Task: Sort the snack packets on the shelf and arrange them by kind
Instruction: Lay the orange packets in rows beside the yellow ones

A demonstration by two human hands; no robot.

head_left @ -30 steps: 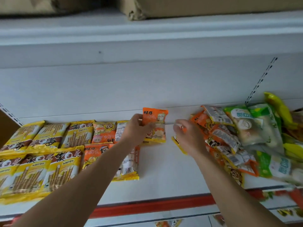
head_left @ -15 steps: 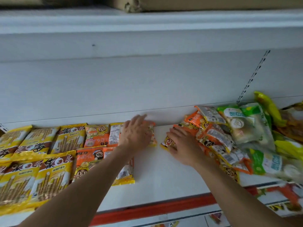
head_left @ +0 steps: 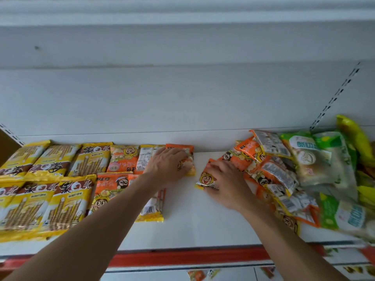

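White shelf (head_left: 192, 220): yellow packets (head_left: 67, 201) in two rows at left, orange packets (head_left: 110, 191) just beside them, jumbled orange heap (head_left: 269, 175) at right, green packets (head_left: 316, 159) far right.

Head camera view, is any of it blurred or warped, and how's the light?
Head view: green packets at the lower right edge smear into blur; head view: orange packets mid-shelf look fairly sharp; head view: slotted upright leans, likely wide-angle bend; light soft, even.
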